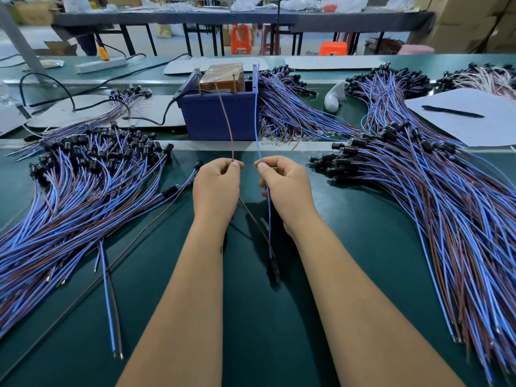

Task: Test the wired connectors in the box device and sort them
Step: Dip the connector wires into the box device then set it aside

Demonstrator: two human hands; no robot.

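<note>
My left hand pinches the brown wire of one wired connector, and my right hand pinches its blue wire. Both wires stretch up and away to the blue box device, the brown one reaching a pin at its open top, the blue one running up its right edge. Below my hands the two wires join at a black connector hanging between my forearms. A large pile of wired connectors lies to the left, and another pile to the right.
A third heap of wired connectors lies behind the box to its right. White paper with a black pen sits far right. A black cable runs into the box's left side. Green mat covers the bench.
</note>
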